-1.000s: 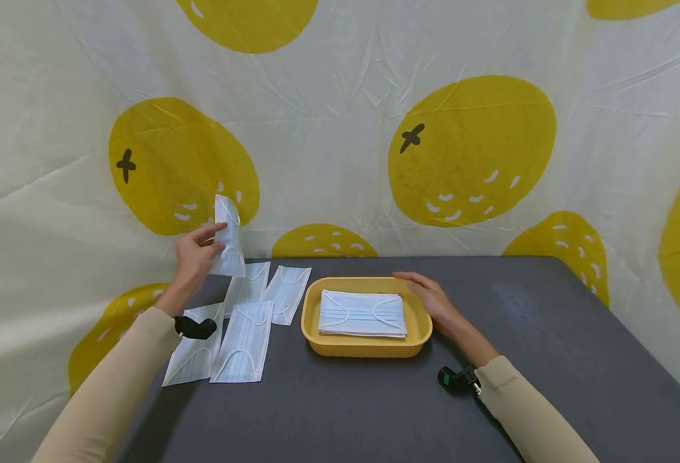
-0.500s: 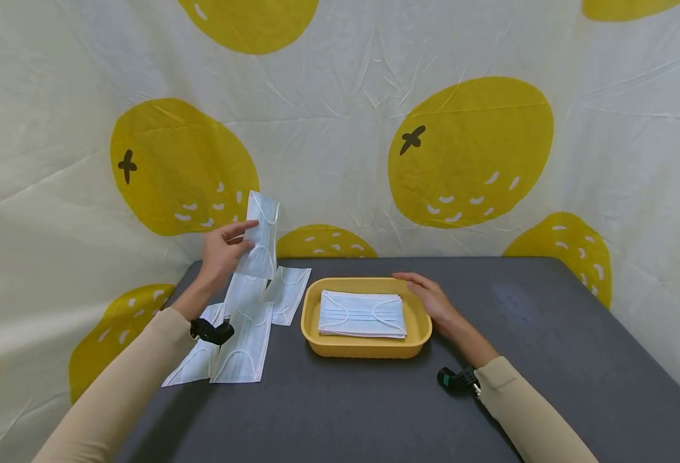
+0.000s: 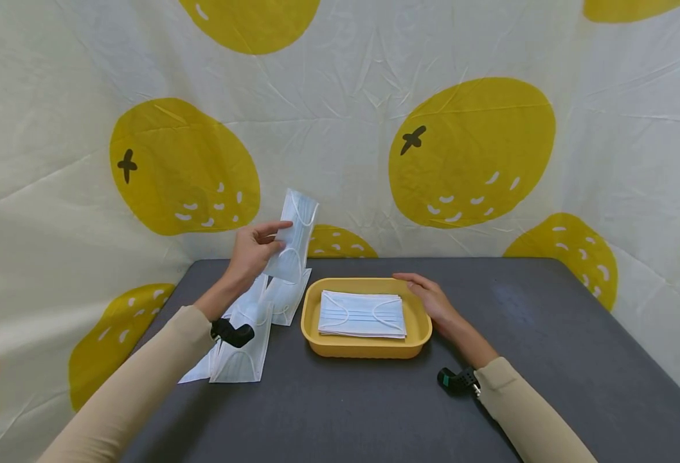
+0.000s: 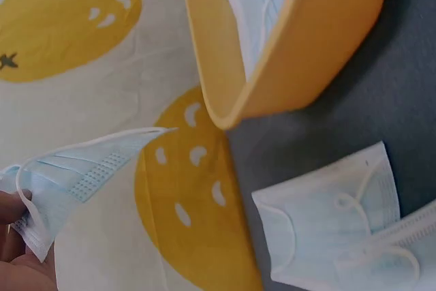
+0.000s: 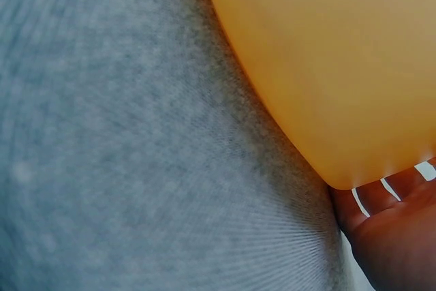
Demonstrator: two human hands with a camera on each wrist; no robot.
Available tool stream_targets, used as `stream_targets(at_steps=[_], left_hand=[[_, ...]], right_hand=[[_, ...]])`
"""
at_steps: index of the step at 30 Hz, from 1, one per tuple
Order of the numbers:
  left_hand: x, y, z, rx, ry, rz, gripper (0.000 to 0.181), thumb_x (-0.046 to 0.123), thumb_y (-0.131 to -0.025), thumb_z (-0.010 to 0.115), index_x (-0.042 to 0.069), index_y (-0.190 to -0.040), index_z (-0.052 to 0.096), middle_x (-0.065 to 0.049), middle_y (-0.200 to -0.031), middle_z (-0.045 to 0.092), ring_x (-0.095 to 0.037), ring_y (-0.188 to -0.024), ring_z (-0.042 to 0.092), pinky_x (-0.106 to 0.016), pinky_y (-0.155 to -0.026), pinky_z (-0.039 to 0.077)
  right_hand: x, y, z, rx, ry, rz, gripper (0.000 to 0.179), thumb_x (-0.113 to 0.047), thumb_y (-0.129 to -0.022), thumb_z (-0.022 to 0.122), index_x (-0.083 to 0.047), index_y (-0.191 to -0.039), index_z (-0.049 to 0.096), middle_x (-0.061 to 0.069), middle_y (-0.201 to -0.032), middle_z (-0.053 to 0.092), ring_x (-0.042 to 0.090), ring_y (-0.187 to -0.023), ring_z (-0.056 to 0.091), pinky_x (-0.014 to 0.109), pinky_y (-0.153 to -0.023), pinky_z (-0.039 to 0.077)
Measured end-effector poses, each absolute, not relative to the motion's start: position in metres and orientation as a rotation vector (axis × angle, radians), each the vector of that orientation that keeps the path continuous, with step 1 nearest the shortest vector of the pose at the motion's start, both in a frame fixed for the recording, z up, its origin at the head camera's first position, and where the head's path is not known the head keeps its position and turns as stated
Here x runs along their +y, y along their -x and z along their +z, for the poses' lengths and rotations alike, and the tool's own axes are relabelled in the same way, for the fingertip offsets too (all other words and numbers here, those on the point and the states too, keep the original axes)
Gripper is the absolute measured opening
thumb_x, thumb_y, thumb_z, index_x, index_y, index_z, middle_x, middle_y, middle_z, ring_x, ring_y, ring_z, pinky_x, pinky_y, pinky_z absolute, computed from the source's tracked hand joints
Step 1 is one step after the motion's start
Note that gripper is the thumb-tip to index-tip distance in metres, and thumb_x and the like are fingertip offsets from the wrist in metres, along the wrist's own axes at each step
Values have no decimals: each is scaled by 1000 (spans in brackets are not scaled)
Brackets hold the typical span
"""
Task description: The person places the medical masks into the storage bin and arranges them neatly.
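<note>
My left hand [image 3: 253,252] pinches a light blue face mask [image 3: 297,235] by its edge and holds it up, tilted, above the back of the table. In the left wrist view, the thumb and fingers grip one end of this mask [image 4: 88,161] while its other end sticks out free. A yellow tray [image 3: 363,349] stands at the middle with a neat stack of face masks [image 3: 362,314] lying in it. My right hand [image 3: 432,302] rests against the tray's right end, fingers extended along its back corner; in the right wrist view the fingers [image 5: 371,199] touch the tray's outer wall [image 5: 340,66].
Several loose face masks [image 3: 244,350] lie overlapping on the dark grey table [image 3: 340,411], left of the tray and partly hidden by my left forearm. A white curtain [image 3: 340,161] with yellow fruit prints hangs right behind the table's back edge.
My left hand has moved right with the pinched mask, from over the far left of the table toward the tray. The right hand and the tray have stayed in place.
</note>
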State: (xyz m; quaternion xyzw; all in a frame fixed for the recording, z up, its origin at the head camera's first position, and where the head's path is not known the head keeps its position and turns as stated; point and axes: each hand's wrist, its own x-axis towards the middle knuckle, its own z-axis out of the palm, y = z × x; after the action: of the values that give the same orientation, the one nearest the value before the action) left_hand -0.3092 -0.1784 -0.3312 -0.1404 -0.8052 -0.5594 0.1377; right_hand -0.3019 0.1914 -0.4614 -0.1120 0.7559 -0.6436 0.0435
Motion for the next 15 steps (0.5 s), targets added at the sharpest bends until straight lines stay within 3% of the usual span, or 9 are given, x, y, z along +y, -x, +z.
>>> stream_targets(at_steps=[8, 15], left_hand=[[-150, 307, -326, -2343, 483, -1710, 38, -4, -88, 60, 17, -117, 71, -3, -130, 61, -26, -110, 63, -44, -87, 56], [-129, 305, -321, -2410, 564, -1741, 36, -4, -86, 61, 15, -115, 71, -6, -128, 63, -29, -107, 64, -45, -86, 56]], right_hand=[[193, 303, -462, 2289, 375, -1980, 38, -19, -105, 36, -9, -139, 51, 14, -148, 44, 34, -132, 45, 52, -108, 38], [192, 303, -463, 2309, 348, -1973, 36, -20, -105, 37, -14, -136, 54, 7, -146, 47, 29, -130, 47, 48, -107, 41]])
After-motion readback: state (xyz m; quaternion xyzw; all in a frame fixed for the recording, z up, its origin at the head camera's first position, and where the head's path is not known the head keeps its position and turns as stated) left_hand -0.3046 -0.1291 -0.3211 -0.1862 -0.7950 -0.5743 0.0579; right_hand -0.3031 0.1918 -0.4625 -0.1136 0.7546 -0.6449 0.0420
